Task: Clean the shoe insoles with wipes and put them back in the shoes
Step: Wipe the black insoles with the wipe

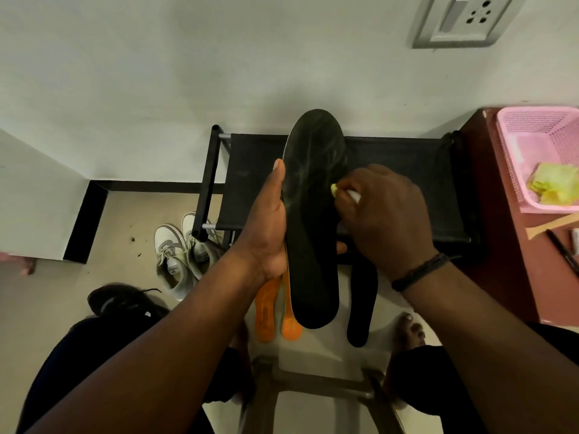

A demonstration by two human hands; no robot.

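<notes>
Left hand (266, 227) has its grip around the black insole (315, 220), thumb up along the left edge, fingers hidden behind it apart from one fingertip poking out on the right side. Insole stands upright, toe end up, in front of the black shoe rack (407, 183). Right hand (388, 214) grip is clenched on a yellow wipe (334, 189), pressed to the insole's right edge; only a small bit of wipe shows past the fingers, plus something white at the knuckle, can't tell what. Dark band on the right wrist.

Below the held insole: two orange insoles (266, 311), upper ends hidden by the left hand and the black insole. A second black insole (362, 302) lies just right, its top cut off by the right hand.

White sneakers (175, 258) on the floor left of the rack, partly behind the rack post. Black shoe (122, 300) nearer, half hidden by the left forearm.

Right: reddish surface (507, 245) with a pink basket (532, 145) cut off by the frame edge, yellow wipes inside it. Pen and wooden item at the edge, unclear.

Wall socket (463, 17) at top right, partly cropped.
</notes>
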